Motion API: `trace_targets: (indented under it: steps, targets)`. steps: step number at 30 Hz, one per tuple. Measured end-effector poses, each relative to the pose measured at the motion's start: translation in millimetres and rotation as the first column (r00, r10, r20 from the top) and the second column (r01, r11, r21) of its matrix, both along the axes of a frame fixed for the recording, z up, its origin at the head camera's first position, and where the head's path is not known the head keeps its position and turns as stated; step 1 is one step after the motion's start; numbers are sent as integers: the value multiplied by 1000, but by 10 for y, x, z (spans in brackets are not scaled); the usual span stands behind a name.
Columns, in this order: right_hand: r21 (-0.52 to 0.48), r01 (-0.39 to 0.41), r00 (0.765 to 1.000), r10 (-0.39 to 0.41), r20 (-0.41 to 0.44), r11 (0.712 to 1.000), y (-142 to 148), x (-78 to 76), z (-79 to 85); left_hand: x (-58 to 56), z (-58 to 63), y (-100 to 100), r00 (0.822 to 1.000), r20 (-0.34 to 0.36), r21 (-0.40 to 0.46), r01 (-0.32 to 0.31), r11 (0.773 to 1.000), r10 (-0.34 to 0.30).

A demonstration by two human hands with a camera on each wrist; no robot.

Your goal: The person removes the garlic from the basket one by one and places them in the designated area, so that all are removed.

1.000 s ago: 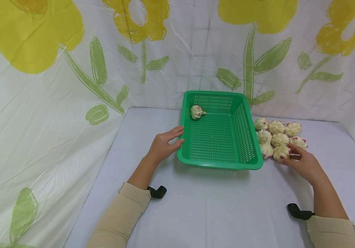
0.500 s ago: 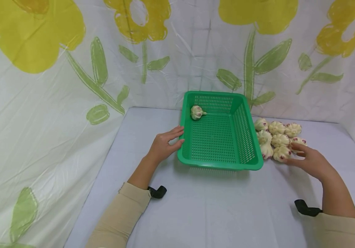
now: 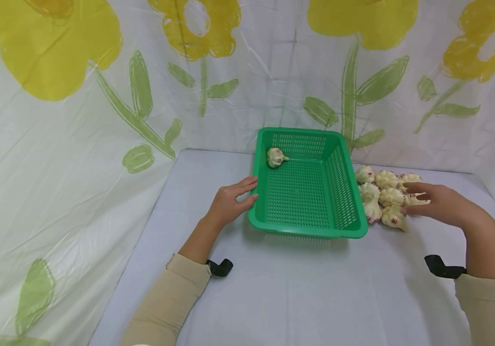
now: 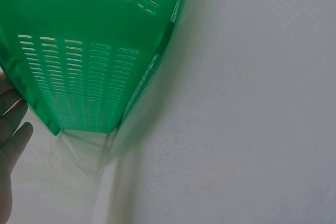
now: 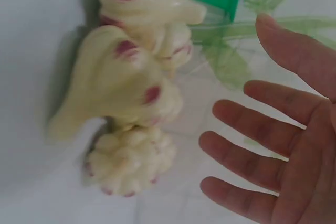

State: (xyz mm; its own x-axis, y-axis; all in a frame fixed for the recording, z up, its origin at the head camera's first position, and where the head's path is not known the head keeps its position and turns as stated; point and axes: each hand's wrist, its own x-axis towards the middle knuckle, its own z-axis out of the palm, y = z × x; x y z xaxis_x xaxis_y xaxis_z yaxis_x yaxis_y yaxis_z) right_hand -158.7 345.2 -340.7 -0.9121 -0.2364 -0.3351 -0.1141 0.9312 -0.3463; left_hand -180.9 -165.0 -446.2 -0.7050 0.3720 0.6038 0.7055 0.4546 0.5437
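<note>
A green plastic basket (image 3: 299,230) with slotted walls stands on the table, one garlic bulb (image 3: 275,157) lying in its far left corner. My left hand (image 3: 226,204) rests its fingertips against the basket's left rim; the left wrist view shows these fingers (image 4: 14,121) beside the rim. Right of the basket lies a cluster of several cream garlic bulbs (image 3: 391,197) with purple marks. My right hand (image 3: 444,204) hovers at the cluster's right side, partly covering some bulbs. In the right wrist view its fingers (image 5: 257,124) are spread and hold nothing, apart from the nearest bulb (image 5: 118,82).
A white cloth (image 3: 273,288) covers the table. Behind and to the left hangs a pale curtain (image 3: 247,86) printed with yellow flowers, close to the basket's far side. Each wrist wears a small black camera mount (image 3: 219,267).
My right hand has drawn back from the front garlic bulb, moving rightward and slightly farther away. That bulb has turned, and its stem now shows. My left hand has stayed at the basket.
</note>
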Motion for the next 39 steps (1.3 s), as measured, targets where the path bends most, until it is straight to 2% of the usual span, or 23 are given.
trace_targets:
  steps: [9,16,24,31,34,39]
  targets:
    - [26,-121,993,121,-8,992,-453,-243,341,8,16,3,1000,0,5,7,1000,-7]
    - [82,-231,971,236,-51,970,-897,-418,584,9,22,-3,1000,1,-3,1,1000,-1]
    - [40,-302,953,302,-17,953,-1444,-533,755,3,19,-7,1000,-3,-12,-2,1000,2]
    - [33,-389,921,389,-18,921,-1875,-666,718,-3,33,-12,1000,-19,-14,-7,1000,7]
    - [-3,-410,912,410,-1,912,-2007,-779,627,-3,35,-12,1000,-29,-9,-2,1000,2]
    - [-43,-398,915,400,58,916,-2187,-994,433,4,22,-13,1000,-21,-17,-3,1000,3]
